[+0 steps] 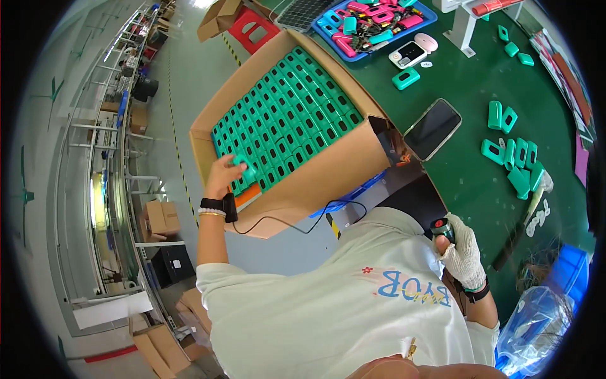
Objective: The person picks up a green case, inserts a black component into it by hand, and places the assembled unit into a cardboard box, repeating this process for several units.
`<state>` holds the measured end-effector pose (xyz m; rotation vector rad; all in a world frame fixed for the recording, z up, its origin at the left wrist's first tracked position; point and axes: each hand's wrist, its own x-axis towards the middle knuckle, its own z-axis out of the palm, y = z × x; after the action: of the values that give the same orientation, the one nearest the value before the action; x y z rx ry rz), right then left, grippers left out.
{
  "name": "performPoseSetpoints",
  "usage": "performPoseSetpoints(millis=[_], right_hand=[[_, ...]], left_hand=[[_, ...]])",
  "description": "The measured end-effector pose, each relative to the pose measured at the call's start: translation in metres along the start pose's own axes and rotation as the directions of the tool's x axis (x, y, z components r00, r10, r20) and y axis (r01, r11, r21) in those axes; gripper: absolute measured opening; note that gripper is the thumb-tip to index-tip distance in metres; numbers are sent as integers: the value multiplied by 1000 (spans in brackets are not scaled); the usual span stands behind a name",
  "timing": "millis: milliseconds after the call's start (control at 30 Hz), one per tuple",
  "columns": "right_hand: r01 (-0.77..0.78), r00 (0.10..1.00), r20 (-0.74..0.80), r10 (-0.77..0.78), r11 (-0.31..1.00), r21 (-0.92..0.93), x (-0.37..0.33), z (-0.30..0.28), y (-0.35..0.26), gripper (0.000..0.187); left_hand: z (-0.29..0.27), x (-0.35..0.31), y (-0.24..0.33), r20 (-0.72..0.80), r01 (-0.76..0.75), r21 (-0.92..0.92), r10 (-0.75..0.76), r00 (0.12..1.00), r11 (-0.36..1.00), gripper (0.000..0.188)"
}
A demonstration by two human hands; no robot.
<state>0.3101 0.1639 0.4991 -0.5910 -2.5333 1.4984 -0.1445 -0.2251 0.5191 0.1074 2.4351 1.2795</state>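
Note:
A cardboard box holds rows of glossy green plastic casings, each with a dark oval window. At the box's near left corner my bare left hand grips a green casing by its side. An orange patch shows below that hand, at the end of the rows. My right hand, in a white knitted glove, is closed around a small dark device with a red end, near the green table's edge. The glove hides most of the device. A strap with a black cord circles my left wrist.
On the green table lie a phone, several loose green casings, a brush and a white gadget. A blue tray of pink and teal parts stands behind. A plastic-lined blue bin is right; shelving runs left.

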Motion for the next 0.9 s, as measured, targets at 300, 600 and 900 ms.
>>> performPoseSetpoints(millis=[300,600,900], right_hand=[[-237,945,234,228,972,11,24,-18,-39,47],[-148,989,-7,149,984,96,-10,-21,2,52],[-100,991,-81,111,986,130,-9,-29,-13,34]], left_hand=[[-18,31,-102,157,380,250,-425,892,890,29],[-35,40,-111,308,396,468,-566,765,790,35],[180,-4,139,394,-655,733,673,626,181,17]])
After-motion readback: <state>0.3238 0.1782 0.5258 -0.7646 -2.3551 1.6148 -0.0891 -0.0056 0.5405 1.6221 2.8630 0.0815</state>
